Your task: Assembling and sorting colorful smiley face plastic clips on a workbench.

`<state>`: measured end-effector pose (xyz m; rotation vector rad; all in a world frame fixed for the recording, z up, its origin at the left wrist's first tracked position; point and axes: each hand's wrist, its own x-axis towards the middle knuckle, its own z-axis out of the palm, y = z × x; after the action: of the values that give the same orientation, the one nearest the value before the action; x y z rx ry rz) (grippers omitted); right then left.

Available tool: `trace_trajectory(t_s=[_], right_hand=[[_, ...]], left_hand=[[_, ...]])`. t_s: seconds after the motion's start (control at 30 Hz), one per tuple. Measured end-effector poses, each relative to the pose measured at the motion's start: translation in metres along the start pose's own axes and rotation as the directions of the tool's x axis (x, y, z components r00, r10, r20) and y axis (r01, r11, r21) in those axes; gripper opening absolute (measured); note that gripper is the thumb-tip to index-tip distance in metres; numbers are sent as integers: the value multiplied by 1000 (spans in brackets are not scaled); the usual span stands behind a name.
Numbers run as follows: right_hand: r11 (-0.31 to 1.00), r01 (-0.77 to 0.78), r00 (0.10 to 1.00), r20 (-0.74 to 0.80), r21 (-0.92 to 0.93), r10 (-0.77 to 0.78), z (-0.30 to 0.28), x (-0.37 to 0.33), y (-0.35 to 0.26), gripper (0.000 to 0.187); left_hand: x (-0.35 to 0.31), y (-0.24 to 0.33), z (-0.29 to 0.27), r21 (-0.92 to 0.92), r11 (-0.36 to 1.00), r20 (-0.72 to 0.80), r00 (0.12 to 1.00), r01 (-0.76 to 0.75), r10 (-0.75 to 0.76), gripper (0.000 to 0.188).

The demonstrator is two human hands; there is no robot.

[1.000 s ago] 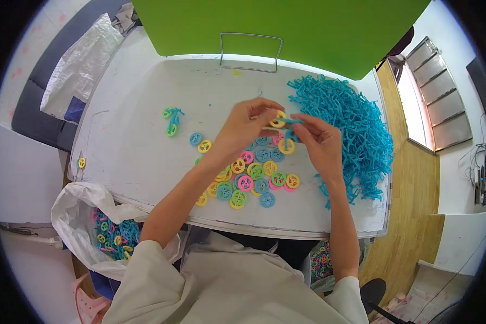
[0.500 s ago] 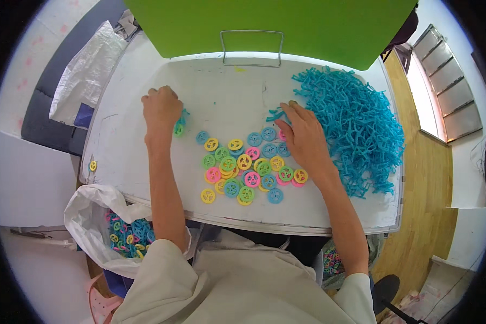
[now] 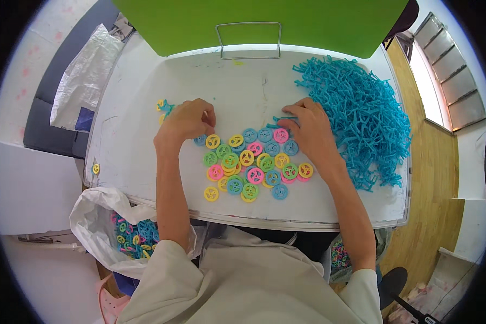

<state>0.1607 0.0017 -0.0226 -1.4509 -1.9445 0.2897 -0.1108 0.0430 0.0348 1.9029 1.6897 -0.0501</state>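
Over the upper left of the wheels, my left hand (image 3: 188, 121) is bent with its fingers curled inward. Its fingertips are close to a small blue wheel (image 3: 200, 140), and what they may hold is hidden. Beside its outer edge lies a blue branched piece (image 3: 167, 108) with yellow wheels (image 3: 160, 105) by it. My right hand (image 3: 312, 129) has its thumb and forefinger around a thin blue plastic piece (image 3: 284, 118); another such piece lies close under it. Between the hands spread several loose spoked plastic wheels (image 3: 247, 157) in yellow, green, pink and blue, some overlapping.
A large heap of blue branched pieces (image 3: 362, 119) covers the right of the white table (image 3: 129, 135). A green panel (image 3: 308, 27) and a wire handle (image 3: 248, 57) stand at the back. A white sack (image 3: 92, 216) holding coloured parts hangs at the near left; one yellow wheel (image 3: 96, 169) lies near the left edge.
My left hand has moved right and down toward the wheels, uncovering the blue piece and yellow wheels. My right hand has shifted slightly, its thumb and forefinger now around a blue piece.
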Motion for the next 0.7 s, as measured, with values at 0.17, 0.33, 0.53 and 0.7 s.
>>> trace_trajectory(t_s=[0.17, 0.33, 0.53, 0.7], right_hand=[[1000, 9, 998, 67, -12, -8, -10, -4, -7, 30], [994, -52, 997, 65, 97, 46, -17, -2, -14, 23], [857, -269, 963, 147, 440, 227, -26, 1, -25, 24], [804, -238, 970, 87, 545, 228, -22, -3, -19, 23]], left_hand=[[-15, 4, -4, 68, 997, -17, 1000, -20, 22, 19], [-8, 4, 2, 95, 995, -66, 998, 21, -14, 23], [5, 29, 5, -298, 927, -289, 947, -225, 137, 14], [15, 65, 33, -744, 590, -208, 948, -313, 240, 17]])
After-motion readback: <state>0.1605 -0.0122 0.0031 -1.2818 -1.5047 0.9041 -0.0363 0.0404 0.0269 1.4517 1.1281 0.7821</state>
